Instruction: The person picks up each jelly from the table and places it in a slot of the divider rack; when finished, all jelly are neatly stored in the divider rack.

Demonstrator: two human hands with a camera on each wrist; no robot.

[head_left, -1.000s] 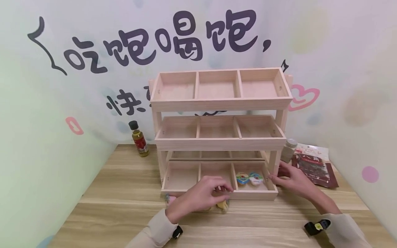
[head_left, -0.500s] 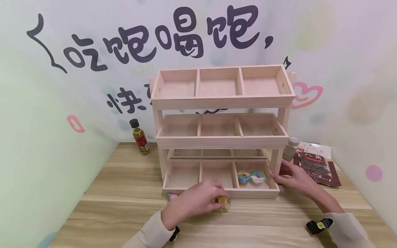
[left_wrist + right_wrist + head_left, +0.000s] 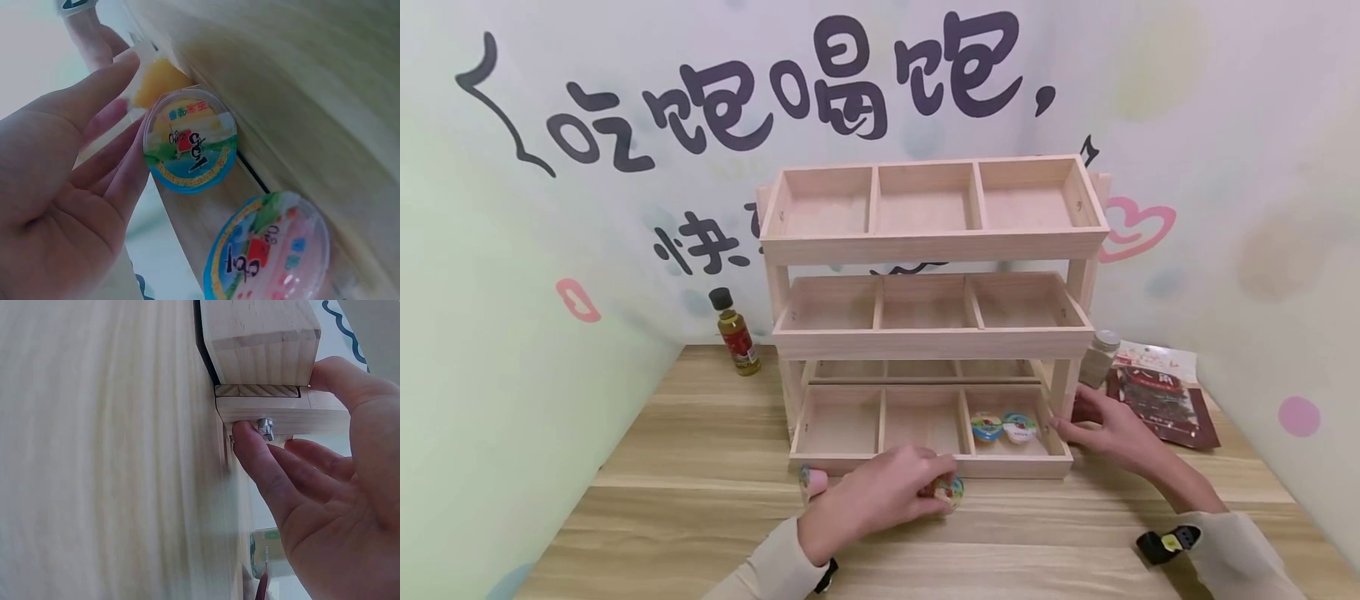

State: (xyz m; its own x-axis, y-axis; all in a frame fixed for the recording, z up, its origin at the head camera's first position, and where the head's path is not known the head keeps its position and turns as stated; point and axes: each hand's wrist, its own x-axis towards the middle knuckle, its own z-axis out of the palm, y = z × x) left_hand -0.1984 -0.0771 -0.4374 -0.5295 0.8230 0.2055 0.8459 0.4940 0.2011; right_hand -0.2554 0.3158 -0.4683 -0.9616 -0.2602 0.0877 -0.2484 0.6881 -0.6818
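Observation:
My left hand (image 3: 883, 492) is low at the front of a three-tier wooden rack (image 3: 932, 346), thumb and fingers about a yellow jelly cup (image 3: 164, 82). Beside it in the left wrist view is another jelly cup, its printed lid (image 3: 190, 140) turned to the camera and a finger against its edge. A pink jelly cup (image 3: 814, 482) lies left of the hand, before the bottom tray. My right hand (image 3: 1116, 433) grips the rack's right side. In the right wrist view the thumb is by the wooden block's corner and a fingertip touches wood beside a metal bolt (image 3: 266, 429).
Two jelly cups (image 3: 1003, 427) sit in the bottom tray's right compartment. Behind my right hand stand a lidded jar (image 3: 1101, 357) and a dark red spice packet (image 3: 1165, 407). An oil bottle (image 3: 737, 333) is left of the rack. Walls border the wooden table (image 3: 700, 500).
My left hand has lowered from the tray's front edge to the yellow jelly cup, and its fingers have closed about it. The cup's lid now shows more. The right hand stays on the rack.

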